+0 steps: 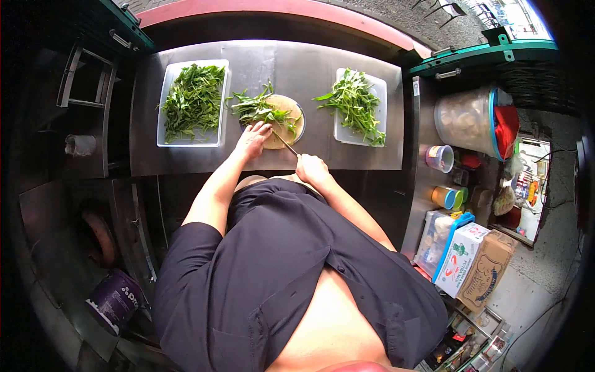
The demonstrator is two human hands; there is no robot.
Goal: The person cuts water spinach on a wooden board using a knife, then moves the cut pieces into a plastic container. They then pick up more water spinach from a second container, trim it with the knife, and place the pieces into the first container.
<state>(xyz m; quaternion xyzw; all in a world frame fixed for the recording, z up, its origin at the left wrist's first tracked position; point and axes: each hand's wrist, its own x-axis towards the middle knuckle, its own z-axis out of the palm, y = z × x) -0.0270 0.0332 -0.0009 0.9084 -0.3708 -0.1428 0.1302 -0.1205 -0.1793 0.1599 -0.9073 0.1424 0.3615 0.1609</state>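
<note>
Presently noted on worktop: greens on round board, light, limp, prone to scatter, best bunched near stems under left hand, fingers closed over them; right hand clenched round knife handle.

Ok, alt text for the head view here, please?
A person's left hand holds leafy greens down on a round wooden board while the right hand sets a knife to them, on a steel counter. A white tray of cut greens lies left of the board, and another tray of whole stems lies right of it.
</note>
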